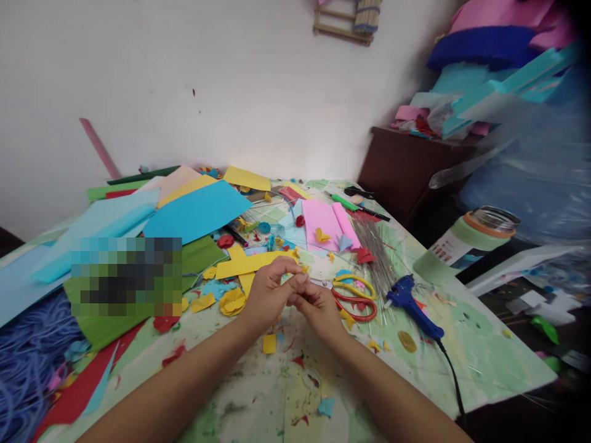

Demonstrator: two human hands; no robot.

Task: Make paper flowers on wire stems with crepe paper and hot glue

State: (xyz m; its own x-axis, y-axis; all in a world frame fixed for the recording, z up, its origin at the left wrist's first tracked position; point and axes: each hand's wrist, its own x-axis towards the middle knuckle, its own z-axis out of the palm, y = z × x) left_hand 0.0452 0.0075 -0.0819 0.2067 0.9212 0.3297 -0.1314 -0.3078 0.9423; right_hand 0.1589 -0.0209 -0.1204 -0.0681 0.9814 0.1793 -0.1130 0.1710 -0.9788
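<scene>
Both my hands meet over the middle of the paint-stained table (484, 357). My left hand (268, 289) is curled, thumb and fingers pinched together. My right hand (318, 307) is closed too, its fingertips pressed against the left hand's. A tiny piece sits between the fingertips, too small to make out. Just beyond the hands lie a yellow paper strip (244, 263) and yellow paper scraps (232, 301). Scissors with red and yellow handles (353, 295) lie right of my right hand.
A blue glue gun (410, 304) with a black cord lies further right, beside a bundle of thin wires (376, 252). Sheets of blue (194, 212), green, pink (321, 221) and red paper cover the left and back. A jar (466, 243) and dark cabinet (406, 166) stand right.
</scene>
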